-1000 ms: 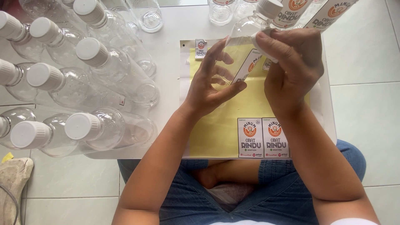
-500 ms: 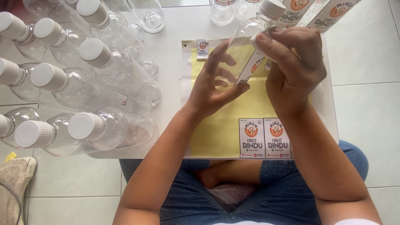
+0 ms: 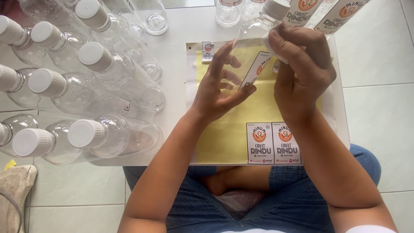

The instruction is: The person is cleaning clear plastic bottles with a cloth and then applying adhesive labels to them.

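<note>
Head view, from the left: a cloth [image 3: 15, 183] lies on the floor by the table's corner, and a crowd of empty clear bottles [image 3: 86, 82] with white caps lies on its side across the left half of the white table [image 3: 172, 56], caps pointing toward the left edge. One of them, near the middle of the heap, carries a small sticker. Just right of the heap a yellow sheet [image 3: 228, 133] lies flat in front of me, with a small loose sticker [image 3: 208, 51] at its top left corner and two white labels [image 3: 273, 143] side by side at its lower edge. My left hand [image 3: 217, 90] is above the sheet, fingers spread and curved around the body of a clear bottle [image 3: 250, 43], thumb pressing on the label [image 3: 254, 71] that is partly stuck to the bottle's side. The bottle is lifted off the table, tilted, its white cap up and to the right. My right hand [image 3: 302, 71] is curled closed over the upper part of the bottle, fingertips at the neck just under the cap, holding it together with the left. Behind my hands, at the table's far edge, stand more bottles: clear ones in the middle and two labelled bottles [image 3: 327, 13] to the right. Below the table my legs in jeans [image 3: 276, 203] are crossed on the tiled floor.
</note>
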